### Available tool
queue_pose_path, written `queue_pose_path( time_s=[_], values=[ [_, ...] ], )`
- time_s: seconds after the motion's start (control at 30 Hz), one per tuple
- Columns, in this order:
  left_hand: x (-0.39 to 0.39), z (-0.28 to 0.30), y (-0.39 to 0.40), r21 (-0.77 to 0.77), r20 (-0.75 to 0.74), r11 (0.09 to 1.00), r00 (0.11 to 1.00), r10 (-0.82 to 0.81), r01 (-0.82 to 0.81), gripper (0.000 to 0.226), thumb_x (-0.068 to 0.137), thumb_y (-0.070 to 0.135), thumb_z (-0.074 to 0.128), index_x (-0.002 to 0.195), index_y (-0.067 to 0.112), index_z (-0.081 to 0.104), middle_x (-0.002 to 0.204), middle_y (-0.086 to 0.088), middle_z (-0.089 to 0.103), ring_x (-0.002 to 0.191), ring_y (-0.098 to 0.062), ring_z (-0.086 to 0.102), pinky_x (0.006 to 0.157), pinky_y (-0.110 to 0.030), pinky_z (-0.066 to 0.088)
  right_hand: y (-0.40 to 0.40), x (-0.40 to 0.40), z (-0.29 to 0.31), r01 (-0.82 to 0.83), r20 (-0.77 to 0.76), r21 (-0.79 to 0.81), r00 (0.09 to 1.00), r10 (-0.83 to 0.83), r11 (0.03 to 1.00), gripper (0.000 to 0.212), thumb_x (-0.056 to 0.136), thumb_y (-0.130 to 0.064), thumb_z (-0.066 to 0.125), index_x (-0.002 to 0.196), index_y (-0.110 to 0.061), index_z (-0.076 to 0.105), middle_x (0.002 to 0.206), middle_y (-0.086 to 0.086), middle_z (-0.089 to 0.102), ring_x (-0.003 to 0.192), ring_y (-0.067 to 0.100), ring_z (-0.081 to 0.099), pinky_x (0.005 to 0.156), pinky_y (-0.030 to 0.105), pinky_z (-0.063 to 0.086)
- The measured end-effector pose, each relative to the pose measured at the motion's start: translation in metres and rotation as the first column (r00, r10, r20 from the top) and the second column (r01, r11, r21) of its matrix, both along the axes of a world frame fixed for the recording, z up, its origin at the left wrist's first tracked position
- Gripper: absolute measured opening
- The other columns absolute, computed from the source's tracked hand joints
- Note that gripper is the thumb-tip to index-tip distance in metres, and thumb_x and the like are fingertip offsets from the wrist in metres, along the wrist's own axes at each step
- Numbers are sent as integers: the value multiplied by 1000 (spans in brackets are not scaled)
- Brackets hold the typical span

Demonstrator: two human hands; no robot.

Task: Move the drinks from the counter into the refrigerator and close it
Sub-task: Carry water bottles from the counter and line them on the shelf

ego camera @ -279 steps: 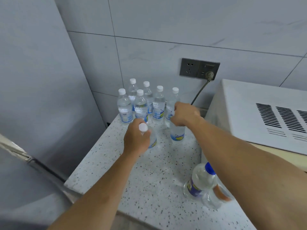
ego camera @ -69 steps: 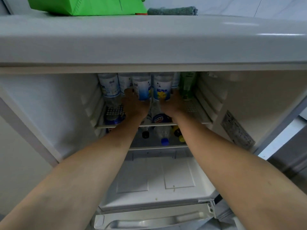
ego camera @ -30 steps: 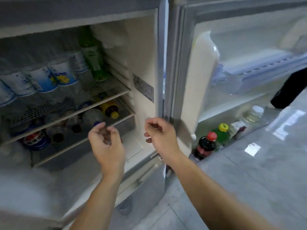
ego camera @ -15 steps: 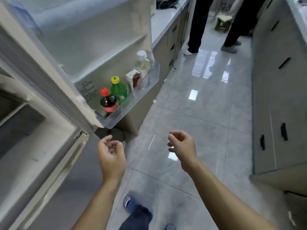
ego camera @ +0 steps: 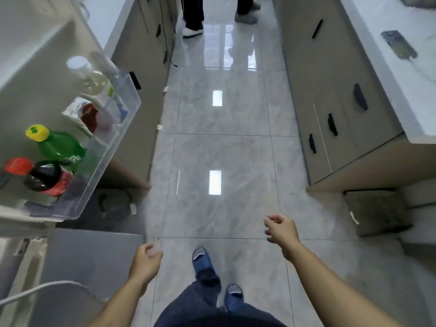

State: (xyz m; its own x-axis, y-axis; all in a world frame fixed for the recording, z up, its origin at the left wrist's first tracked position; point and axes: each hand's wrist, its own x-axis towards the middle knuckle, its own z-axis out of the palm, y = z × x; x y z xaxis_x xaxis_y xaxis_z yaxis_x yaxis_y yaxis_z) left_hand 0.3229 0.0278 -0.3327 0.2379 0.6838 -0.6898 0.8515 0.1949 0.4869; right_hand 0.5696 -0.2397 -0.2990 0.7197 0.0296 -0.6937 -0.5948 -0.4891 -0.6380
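The refrigerator door stands open at the left, and its clear door shelf (ego camera: pixel 113 142) holds a red-capped cola bottle (ego camera: pixel 44 178), a green bottle with a yellow cap (ego camera: pixel 59 145), a small carton (ego camera: pixel 82 113) and a clear white-capped bottle (ego camera: pixel 92 76). Both my hands hang over the floor and hold nothing. My left hand (ego camera: pixel 145 261) has loosely curled fingers, just right of the grey lower refrigerator front (ego camera: pixel 82 263). My right hand (ego camera: pixel 282 230) is relaxed too. The counter with the water bottles is out of view.
A glossy tiled aisle (ego camera: pixel 219 142) runs ahead between grey cabinets (ego camera: pixel 330 95) on both sides. Another person's legs and shoes (ego camera: pixel 192 31) stand at the far end. A phone (ego camera: pixel 398 44) lies on the right countertop. A grey bag (ego camera: pixel 377 212) sits on the floor at right.
I have turned away from the refrigerator interior toward the aisle. Both empty hands dropped lower and spread apart; the door shelf now sits at the far left.
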Motion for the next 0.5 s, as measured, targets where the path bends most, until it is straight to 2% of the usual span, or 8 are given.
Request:
queue_pose_path(
  time_s=[0.13,0.2,0.3,0.4,0.5],
  values=[
    [8,-21,12,-82,-85,996,996,-41,34,40,94,19,62,132,10,52,110,-17,62,80,-30,61,66,-33,52,-33,-14,-12,6,-88,-169,996,-21,986,10,93,-17,64,100,-9,65,84,9,65,71,23,60,68,39,56],
    [21,-26,20,-131,-93,990,993,-71,59,38,95,20,61,131,11,53,115,-18,62,85,-31,61,66,-33,52,-41,-16,-13,23,-109,-218,993,-48,976,6,94,-17,63,96,-12,64,87,11,67,76,24,62,76,43,58],
    [46,-29,34,-186,-88,979,991,-98,80,35,96,20,60,129,12,52,122,-18,59,99,-33,61,74,-38,54,-47,-17,-13,37,-140,-258,987,-75,965,3,95,-17,62,94,-14,62,89,11,66,77,25,62,75,41,57],
    [82,-30,46,-196,-37,974,991,-126,117,29,96,21,60,123,15,53,111,-15,62,98,-33,62,76,-39,56,-54,-12,-16,53,-152,-285,983,-100,957,6,94,-17,63,95,-12,63,86,10,65,74,25,60,67,37,54],
    [129,-30,55,-213,13,966,990,-144,143,25,96,22,59,119,19,51,96,-9,61,91,-29,64,70,-35,55,-62,2,-22,59,-180,-325,976,-123,944,7,94,-18,63,97,-11,63,90,12,67,79,27,63,68,37,55]
  ],
)
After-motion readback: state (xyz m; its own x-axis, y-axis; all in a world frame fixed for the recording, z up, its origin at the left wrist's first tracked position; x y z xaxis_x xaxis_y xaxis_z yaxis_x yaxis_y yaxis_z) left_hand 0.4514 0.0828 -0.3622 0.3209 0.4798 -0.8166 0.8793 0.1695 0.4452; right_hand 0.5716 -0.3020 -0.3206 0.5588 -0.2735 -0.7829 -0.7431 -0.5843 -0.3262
